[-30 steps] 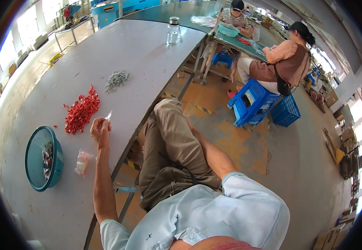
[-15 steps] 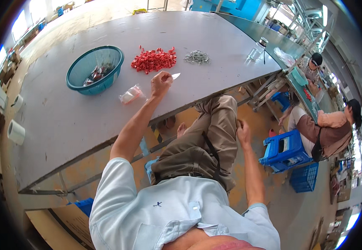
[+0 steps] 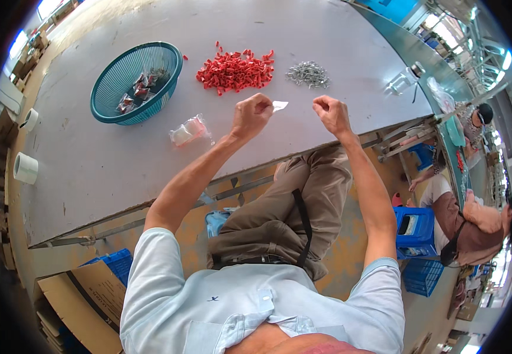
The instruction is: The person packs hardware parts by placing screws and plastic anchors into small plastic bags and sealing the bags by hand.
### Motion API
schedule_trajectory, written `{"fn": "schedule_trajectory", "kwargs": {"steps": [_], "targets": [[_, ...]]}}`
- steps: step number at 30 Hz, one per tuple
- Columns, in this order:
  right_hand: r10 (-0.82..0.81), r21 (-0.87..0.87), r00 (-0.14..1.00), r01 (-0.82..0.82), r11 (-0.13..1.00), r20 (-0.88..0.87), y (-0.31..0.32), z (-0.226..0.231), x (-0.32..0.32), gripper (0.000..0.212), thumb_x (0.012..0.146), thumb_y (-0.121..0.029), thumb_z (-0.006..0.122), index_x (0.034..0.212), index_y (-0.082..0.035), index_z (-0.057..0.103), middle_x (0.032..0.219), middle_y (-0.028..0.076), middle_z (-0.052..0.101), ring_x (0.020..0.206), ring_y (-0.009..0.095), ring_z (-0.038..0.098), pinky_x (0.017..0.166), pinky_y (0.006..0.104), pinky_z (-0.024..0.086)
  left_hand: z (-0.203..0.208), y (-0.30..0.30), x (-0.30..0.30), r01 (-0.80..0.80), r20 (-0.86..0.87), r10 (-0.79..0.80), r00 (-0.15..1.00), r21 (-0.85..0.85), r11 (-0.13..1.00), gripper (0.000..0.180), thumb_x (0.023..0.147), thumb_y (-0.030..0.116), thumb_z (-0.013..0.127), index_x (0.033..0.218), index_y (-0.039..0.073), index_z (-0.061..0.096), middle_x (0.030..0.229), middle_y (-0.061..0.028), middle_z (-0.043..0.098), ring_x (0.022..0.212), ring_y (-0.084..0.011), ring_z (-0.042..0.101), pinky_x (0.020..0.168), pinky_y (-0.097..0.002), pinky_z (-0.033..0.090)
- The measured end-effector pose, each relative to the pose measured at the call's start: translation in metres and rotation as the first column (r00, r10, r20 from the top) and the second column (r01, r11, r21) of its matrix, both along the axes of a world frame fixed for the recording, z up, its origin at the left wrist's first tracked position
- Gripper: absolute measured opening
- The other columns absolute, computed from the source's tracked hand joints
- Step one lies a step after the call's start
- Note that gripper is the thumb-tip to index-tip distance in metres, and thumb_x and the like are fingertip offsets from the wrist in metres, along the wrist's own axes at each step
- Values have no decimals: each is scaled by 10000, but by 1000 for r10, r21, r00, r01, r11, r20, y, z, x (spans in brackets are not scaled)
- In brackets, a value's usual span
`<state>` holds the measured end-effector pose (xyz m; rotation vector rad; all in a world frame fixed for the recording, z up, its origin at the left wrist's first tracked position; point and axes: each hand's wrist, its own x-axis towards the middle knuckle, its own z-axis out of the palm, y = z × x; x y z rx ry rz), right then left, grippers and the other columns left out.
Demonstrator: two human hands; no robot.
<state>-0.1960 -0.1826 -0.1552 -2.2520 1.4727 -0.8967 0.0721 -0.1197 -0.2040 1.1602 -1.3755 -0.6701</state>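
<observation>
L hand [image 3: 251, 116] pinches small bag [image 3: 280, 106], upper ctr; R hand [image 3: 333, 115], to its right, fingers curled, can't tell if holding anything. Loose L pinch cd drop bag on table [image 3: 105, 171].

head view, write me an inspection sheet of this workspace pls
surface: grey table, a few small marks
job's things: red pieces and silver metal pieces in separate piles; teal basket with small packets inside; clear plastic pack lying apart
clutter: pale rolls near the left edge, clear jar near the right
hands: left hand pinches a small whitish piece; right hand curled, contents unclear
cables: nothing seen
surroundings: two people to the right, blue stool, blue crate, cardboard
</observation>
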Motion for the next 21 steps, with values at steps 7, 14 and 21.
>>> {"fn": "schedule_trajectory", "kwargs": {"steps": [7,14,21], "targets": [[82,28,990,-79,996,-111,-101,-19,41,193,909,-117,733,1082,-42,777,951,113,777,852,243,747,812,379,603,-23,-34,11,-9,-188,32,982,120,993,68,940,5,719,1006,-6,718,840,-2,704,761,-54,643,691,-228,526],[124,-22,935,-138,990,-331,-131,-21,36,319,873,-60,724,1191,-35,741,1005,122,712,913,283,709,853,405,586,-14,-39,13,93,-327,-19,945,212,973,99,964,-44,675,1050,2,689,859,14,672,775,-45,619,704,-215,515],[206,78,931,-191,978,-301,-143,-25,33,236,884,-52,717,1111,-20,774,983,125,705,896,286,706,846,415,585,-16,-40,13,122,-357,-36,933,223,967,111,962,-51,673,1057,3,693,900,4,679,816,-44,628,736,-209,517]]}}
